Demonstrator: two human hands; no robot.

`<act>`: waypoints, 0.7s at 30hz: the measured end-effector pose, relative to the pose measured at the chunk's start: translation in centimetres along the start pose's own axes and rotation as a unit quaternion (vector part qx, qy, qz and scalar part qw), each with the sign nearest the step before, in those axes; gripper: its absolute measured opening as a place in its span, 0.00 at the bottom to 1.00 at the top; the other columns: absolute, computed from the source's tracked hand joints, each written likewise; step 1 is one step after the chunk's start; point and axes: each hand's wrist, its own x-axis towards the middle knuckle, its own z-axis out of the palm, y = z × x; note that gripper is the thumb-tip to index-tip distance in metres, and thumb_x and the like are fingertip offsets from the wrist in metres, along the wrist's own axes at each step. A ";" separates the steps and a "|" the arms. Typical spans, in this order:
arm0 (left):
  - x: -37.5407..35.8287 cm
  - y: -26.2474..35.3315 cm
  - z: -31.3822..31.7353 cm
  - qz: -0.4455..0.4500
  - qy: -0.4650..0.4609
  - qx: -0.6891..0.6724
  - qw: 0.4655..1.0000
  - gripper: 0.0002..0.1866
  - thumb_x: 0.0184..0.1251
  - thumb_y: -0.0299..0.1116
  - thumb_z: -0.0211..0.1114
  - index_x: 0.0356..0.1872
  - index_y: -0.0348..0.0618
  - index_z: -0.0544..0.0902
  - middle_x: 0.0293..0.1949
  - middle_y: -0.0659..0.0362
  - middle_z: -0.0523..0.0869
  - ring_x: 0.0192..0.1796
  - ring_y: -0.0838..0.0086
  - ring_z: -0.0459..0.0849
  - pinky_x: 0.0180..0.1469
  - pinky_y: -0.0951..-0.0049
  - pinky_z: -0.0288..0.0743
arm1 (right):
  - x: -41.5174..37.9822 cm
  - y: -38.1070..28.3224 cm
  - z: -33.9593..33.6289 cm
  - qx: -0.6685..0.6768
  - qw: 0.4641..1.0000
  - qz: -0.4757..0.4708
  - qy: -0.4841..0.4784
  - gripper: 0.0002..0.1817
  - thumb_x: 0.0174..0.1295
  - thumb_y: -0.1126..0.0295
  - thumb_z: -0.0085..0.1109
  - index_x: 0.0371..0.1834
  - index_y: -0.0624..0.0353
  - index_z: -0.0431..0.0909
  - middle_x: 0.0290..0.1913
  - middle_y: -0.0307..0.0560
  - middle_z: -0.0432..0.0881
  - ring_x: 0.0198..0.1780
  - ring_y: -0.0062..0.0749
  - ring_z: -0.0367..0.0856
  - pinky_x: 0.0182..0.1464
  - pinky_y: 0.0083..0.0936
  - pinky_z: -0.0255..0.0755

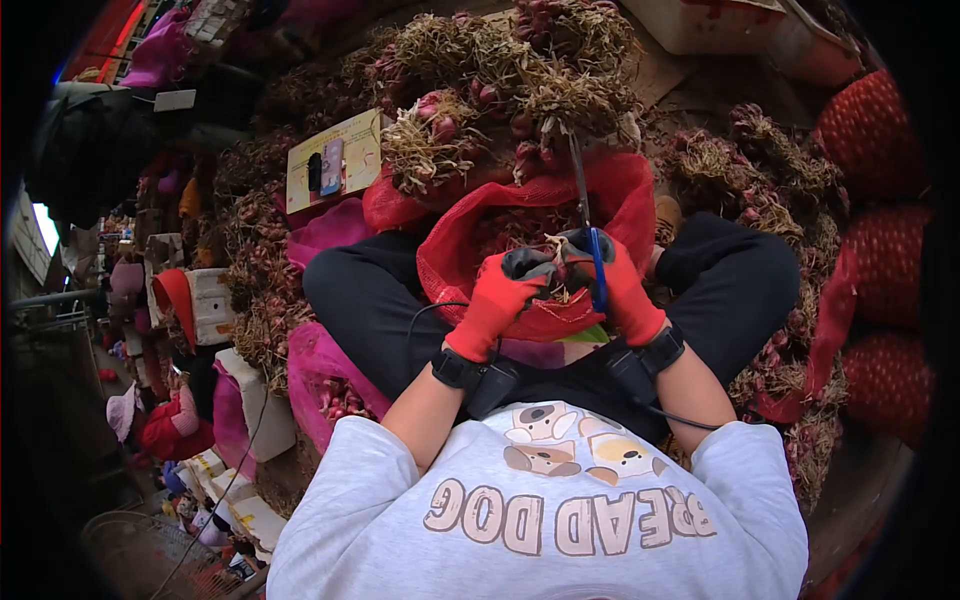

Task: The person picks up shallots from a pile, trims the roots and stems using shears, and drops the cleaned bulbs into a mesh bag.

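Observation:
Both hands wear red gloves with dark fingertips and meet over an open red mesh bag (455,245). My left hand (510,290) has its fingers closed on a small shallot (558,268) with dry stalk bits. Closed round the blue handle of a pair of scissors (598,262) is my right hand (612,280); its fingertips also touch the shallot. The scissor blades point up, away from me, towards the bundles of dried shallots (570,95) behind the bag. Loose reddish shallots and skins lie inside the bag, partly hidden by the hands.
A yellow box (357,140) bears a phone (332,165) and a dark object. Full red mesh sacks (885,265) stand at the right. A pink mesh bag of shallots (340,400) lies near my left leg. A person in red (180,425) is at the far left.

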 end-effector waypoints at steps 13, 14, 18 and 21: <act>0.5 -2.0 -1.0 -0.029 0.008 -0.152 0.988 0.08 0.61 0.21 0.60 0.41 0.37 0.81 0.35 0.60 0.83 0.37 0.79 0.82 0.38 0.79 0.76 | -0.4 -1.3 -0.5 0.194 0.974 0.106 -0.058 0.11 0.61 0.68 0.59 0.44 0.60 0.75 0.34 0.38 0.78 0.30 0.21 0.77 0.32 0.18 0.73; 0.9 -3.1 -0.9 -0.038 0.061 -0.184 0.980 0.08 0.61 0.22 0.60 0.41 0.38 0.82 0.35 0.60 0.83 0.37 0.79 0.82 0.38 0.79 0.76 | -0.4 -1.5 -0.4 0.189 0.976 0.103 -0.044 0.11 0.61 0.68 0.59 0.44 0.60 0.75 0.34 0.38 0.78 0.30 0.21 0.77 0.32 0.18 0.73; -0.3 0.5 0.7 0.087 0.100 0.000 0.991 0.10 0.63 0.25 0.64 0.45 0.36 0.81 0.41 0.59 0.85 0.42 0.78 0.82 0.46 0.77 0.75 | -0.7 -0.7 -0.6 0.083 0.996 -0.002 -0.028 0.10 0.62 0.69 0.59 0.44 0.60 0.76 0.36 0.38 0.79 0.32 0.20 0.78 0.35 0.18 0.73; -0.3 0.9 0.7 0.106 0.035 0.076 0.991 0.15 0.62 0.28 0.65 0.49 0.35 0.80 0.44 0.58 0.86 0.45 0.78 0.82 0.53 0.76 0.72 | -0.2 0.2 -0.4 0.050 0.998 -0.031 -0.003 0.11 0.61 0.70 0.60 0.44 0.60 0.76 0.37 0.37 0.79 0.34 0.18 0.77 0.37 0.17 0.72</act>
